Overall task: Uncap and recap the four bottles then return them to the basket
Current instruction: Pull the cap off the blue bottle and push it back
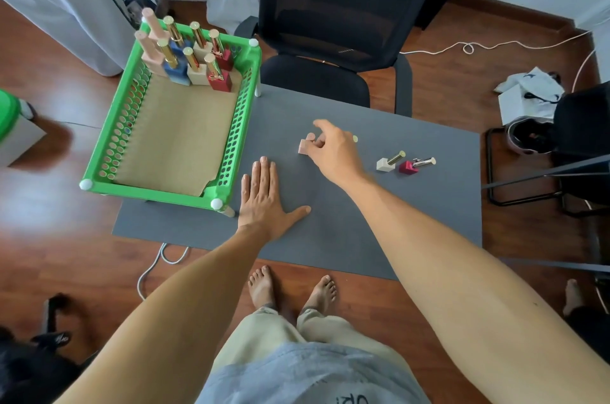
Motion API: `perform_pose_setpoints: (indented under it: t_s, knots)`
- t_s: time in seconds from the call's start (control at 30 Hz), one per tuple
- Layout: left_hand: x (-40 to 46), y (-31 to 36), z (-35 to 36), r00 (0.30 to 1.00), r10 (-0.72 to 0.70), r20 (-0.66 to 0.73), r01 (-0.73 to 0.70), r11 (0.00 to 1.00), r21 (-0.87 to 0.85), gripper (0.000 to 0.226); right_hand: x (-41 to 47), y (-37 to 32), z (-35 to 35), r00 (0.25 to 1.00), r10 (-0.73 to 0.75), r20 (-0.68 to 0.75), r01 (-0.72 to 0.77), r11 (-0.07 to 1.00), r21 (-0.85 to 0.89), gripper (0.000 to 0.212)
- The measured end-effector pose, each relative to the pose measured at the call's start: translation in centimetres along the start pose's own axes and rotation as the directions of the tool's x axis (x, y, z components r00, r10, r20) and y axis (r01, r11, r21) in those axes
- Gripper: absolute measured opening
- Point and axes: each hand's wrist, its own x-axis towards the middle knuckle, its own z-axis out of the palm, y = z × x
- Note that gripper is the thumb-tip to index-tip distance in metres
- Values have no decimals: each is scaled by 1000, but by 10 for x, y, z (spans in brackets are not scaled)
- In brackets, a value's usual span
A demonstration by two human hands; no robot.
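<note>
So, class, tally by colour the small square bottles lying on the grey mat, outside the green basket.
Pink square bottle: 1
Cream square bottle: 1
Red square bottle: 1
Total: 3 in view; a gold cap tip beside the right hand belongs to something hidden.

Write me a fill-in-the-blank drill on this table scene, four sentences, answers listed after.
1. The right hand grips the ____ bottle on the grey mat.
2. The left hand lies ____ on the mat, holding nothing.
3. The cream bottle and the red bottle lie on their ____.
4. The bottles in the green basket stand along its ____ end.

Missing words: pink; flat; sides; far
</note>
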Motion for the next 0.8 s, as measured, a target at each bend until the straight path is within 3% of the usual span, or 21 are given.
perform_pose_setpoints:
  t_s: [0.17, 0.3, 0.43, 0.57, 0.8]
  knots:
    - [0, 0, 0, 1000, -1, -3, 1, 1000, 9, 127, -38, 19, 2, 985, 10, -173, -1, 998, 57, 21]
    - [1, 0, 2, 1000, 1, 4, -1, 1000, 7, 128, -63, 50, 7, 946, 198, -255, -150, 969, 194, 17]
    - [4, -1, 4, 1000, 2, -15, -2, 1000, 10, 128, -57, 72, 2, 924, 330, -192, -274, 923, 271, 32]
    - [2, -3, 6, 999, 5, -46, -5, 1000, 14, 127, -32, 80, -5, 945, 325, -48, -309, 929, 205, 49]
    - [2, -4, 12, 996, 15, -88, -13, 1000, 19, 125, -5, 80, -1, 967, 253, -35, -241, 948, 209, 17]
